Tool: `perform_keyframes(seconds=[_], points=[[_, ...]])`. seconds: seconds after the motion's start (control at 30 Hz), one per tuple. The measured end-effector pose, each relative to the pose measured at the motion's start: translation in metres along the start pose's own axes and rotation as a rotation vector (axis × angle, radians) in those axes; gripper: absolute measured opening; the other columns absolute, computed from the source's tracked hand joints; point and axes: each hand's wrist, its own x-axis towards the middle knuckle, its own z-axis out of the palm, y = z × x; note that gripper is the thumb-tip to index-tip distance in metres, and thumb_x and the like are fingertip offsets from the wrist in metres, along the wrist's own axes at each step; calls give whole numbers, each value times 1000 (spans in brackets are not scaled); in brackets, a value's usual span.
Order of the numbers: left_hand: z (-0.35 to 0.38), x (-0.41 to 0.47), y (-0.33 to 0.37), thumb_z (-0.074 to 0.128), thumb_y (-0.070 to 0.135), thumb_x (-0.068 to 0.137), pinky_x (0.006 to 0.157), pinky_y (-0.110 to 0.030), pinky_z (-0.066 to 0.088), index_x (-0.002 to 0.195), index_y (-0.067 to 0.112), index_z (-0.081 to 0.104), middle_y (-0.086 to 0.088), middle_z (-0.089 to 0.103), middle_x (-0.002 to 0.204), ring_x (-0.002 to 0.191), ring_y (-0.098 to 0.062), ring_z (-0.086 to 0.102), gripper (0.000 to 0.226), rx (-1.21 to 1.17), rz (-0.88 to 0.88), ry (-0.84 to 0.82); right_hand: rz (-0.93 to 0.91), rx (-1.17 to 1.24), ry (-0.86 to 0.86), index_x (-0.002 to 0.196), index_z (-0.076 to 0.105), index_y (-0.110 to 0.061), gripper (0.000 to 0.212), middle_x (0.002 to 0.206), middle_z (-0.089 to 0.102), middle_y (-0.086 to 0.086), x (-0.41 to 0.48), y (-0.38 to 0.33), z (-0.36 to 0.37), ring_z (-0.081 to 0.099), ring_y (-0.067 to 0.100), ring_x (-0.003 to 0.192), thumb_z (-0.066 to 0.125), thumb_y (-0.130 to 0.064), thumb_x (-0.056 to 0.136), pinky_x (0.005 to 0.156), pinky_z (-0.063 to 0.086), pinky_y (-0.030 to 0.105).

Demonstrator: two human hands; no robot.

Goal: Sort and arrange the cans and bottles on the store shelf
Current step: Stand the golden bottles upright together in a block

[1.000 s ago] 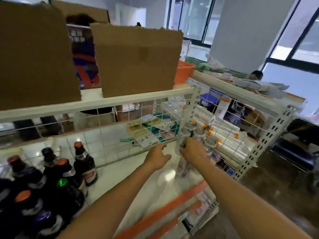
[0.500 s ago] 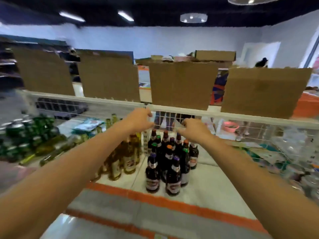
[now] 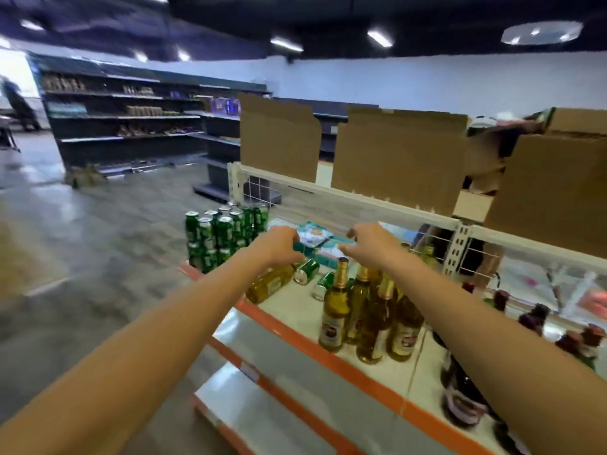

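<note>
Both my arms reach over a white shelf (image 3: pixel 295 310) with an orange front edge. My left hand (image 3: pixel 279 246) hovers with curled, parted fingers above a yellow bottle lying on its side (image 3: pixel 267 285) and two toppled green cans (image 3: pixel 307 270). My right hand (image 3: pixel 369 244) is empty too, fingers apart, above a group of upright yellow bottles (image 3: pixel 368 316). A stacked block of green cans (image 3: pixel 223 234) stands at the shelf's left end. Dark bottles (image 3: pixel 532 320) stand to the right, partly hidden by my right arm.
Cardboard sheets (image 3: pixel 399 156) stand on the upper shelf rail (image 3: pixel 361 200). A wire mesh back closes the shelf behind the goods. Lower shelves (image 3: pixel 279 405) jut out below. Open floor and dark shelving (image 3: pixel 124 119) lie to the left.
My view has swung left along the shelf, from silver cans past the dark bottles to the yellow bottles and green cans. My right hand has let go of the silver can; both hands are empty.
</note>
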Motion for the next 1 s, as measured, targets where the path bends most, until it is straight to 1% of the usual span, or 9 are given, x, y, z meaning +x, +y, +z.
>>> perform_keyframes(seconds=[0.13,0.27,0.37,0.43,0.53,0.6,0.77,0.9,1.0], points=[[4,21,-74,65,35,90,95,-38,53,129,11,60,-8,64,124,108,-23,61,46,-33,-24,-45,25,34,-17,116,64,-7,35,115,67,13,52,-47,37,64,28,99,58,-32,93,86,55,45],[18,47,-125,63,34,91,81,-35,53,122,11,62,-9,67,113,91,-20,61,39,-41,-24,-110,67,37,-72,127,58,-8,42,118,64,13,96,-71,73,62,30,104,55,-34,94,91,52,44],[35,66,-155,65,33,90,75,-34,53,125,13,61,-5,65,105,86,-17,60,40,-52,-24,-144,100,38,-123,121,59,-7,37,118,63,14,126,-81,99,61,30,103,55,-33,96,88,52,41],[47,81,-172,65,32,90,80,-36,55,125,14,61,-3,64,103,88,-19,61,39,-74,-35,-165,124,40,-148,122,60,-5,38,121,63,15,146,-83,116,61,31,107,54,-33,96,91,52,44],[65,104,-194,67,35,90,88,-40,54,127,16,61,-3,65,117,100,-21,63,43,-114,-57,-182,155,57,-177,121,61,-7,36,120,65,14,176,-82,141,64,30,103,54,-32,95,92,53,44],[75,122,-208,68,35,89,90,-39,53,130,15,59,-4,63,121,104,-21,62,47,-123,-70,-203,165,63,-194,120,61,-7,37,119,65,14,200,-80,157,63,30,104,55,-31,94,91,53,42],[93,178,-242,66,33,90,90,-39,53,126,14,60,-5,63,120,105,-23,60,41,-122,-106,-233,200,99,-255,116,64,-6,35,116,66,15,273,-70,198,64,28,100,59,-30,92,84,52,37],[122,224,-276,68,32,90,90,-37,53,132,13,57,-5,61,121,108,-23,60,48,-91,-157,-296,102,82,-307,129,59,-14,41,129,60,9,339,-59,241,59,27,113,65,-26,90,89,49,35],[157,245,-301,70,29,89,90,-38,53,131,14,56,-6,61,120,106,-23,61,47,-78,-209,-381,-91,-35,-370,130,61,-21,43,126,60,7,375,-58,286,58,26,113,68,-25,88,91,49,35]])
